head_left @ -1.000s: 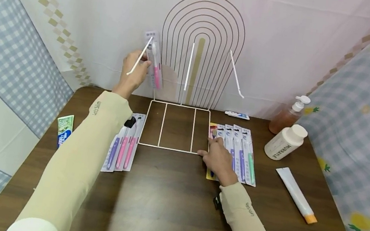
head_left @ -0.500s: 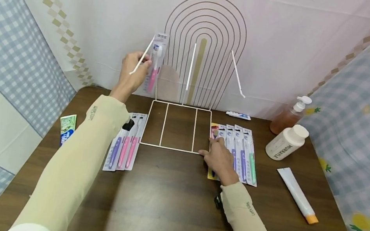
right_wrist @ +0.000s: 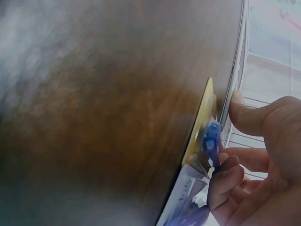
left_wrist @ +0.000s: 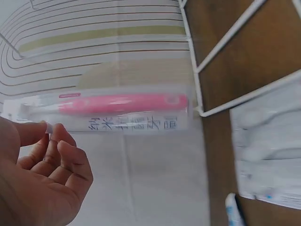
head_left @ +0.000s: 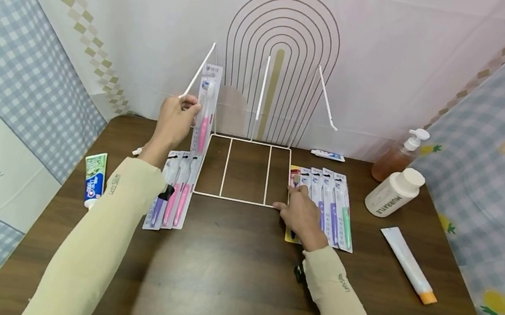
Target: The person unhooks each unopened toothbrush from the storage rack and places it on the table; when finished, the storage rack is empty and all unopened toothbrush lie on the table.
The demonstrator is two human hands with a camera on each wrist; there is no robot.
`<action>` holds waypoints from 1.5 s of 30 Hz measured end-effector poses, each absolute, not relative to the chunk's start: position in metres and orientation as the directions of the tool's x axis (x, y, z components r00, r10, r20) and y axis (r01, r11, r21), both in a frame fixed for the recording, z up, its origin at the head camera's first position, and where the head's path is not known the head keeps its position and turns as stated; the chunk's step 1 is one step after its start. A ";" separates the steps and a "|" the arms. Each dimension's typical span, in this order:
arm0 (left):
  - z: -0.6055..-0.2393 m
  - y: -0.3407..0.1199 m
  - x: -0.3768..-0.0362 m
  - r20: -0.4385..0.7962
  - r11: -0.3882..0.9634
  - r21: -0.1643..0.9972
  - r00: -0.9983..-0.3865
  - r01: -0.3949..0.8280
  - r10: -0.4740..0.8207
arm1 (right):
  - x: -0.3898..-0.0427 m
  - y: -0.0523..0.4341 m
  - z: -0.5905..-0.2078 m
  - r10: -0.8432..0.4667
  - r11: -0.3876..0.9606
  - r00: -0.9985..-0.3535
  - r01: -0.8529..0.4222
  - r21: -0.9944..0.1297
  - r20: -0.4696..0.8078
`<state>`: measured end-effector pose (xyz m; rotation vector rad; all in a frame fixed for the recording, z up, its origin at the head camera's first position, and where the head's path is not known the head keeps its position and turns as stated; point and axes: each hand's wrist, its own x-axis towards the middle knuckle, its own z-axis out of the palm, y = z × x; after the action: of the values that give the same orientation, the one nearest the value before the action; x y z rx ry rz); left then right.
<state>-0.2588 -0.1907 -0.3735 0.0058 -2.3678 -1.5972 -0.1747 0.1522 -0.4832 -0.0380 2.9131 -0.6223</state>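
My left hand [head_left: 172,122] pinches the edge of a packaged pink toothbrush [head_left: 203,134] between thumb and fingertips. The toothbrush stands upright in its clear pack near the left prong of a white wire rack [head_left: 263,89]. In the left wrist view the pack [left_wrist: 127,106] lies across the picture, its head end at the thumb. At the front right corner of the rack's base, my right hand [head_left: 302,215] grips the wire, with the thumb [right_wrist: 239,106] against it. Its fingers overlap a yellow-backed toothbrush pack [right_wrist: 200,125] on the table.
Several packaged toothbrushes [head_left: 182,199] lie left of the rack, and several more [head_left: 336,212] lie right of it. Toothpaste tubes [head_left: 94,178], a white tube [head_left: 407,262], a white bottle [head_left: 390,195] and a pump bottle [head_left: 390,160] are around the table [head_left: 215,281].
The toothbrush in my left hand straightened from a slant to upright, then came down from the upper part of the left prong. My right hand stayed at the rack's corner.
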 end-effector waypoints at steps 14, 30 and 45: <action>-0.452 -0.258 -0.211 0.054 0.523 0.847 -0.962 -0.098 -0.269 | -0.176 0.154 -0.485 -0.082 0.913 -0.988 -0.020 -0.407 -0.134; -0.554 -0.329 -0.217 -0.196 0.622 0.718 -0.948 -0.312 -0.249 | -0.179 0.159 -0.488 -0.111 0.904 -0.986 -0.046 -0.424 -0.128; -0.552 -0.324 -0.210 -0.228 0.639 0.683 -0.935 -0.353 -0.272 | -0.180 0.157 -0.490 -0.102 0.907 -0.986 -0.037 -0.420 -0.134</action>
<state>-0.2104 -0.3235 -0.5523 0.5622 -2.9377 -1.2606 -0.1798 0.1574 -0.4896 -0.1074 2.9171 -0.6380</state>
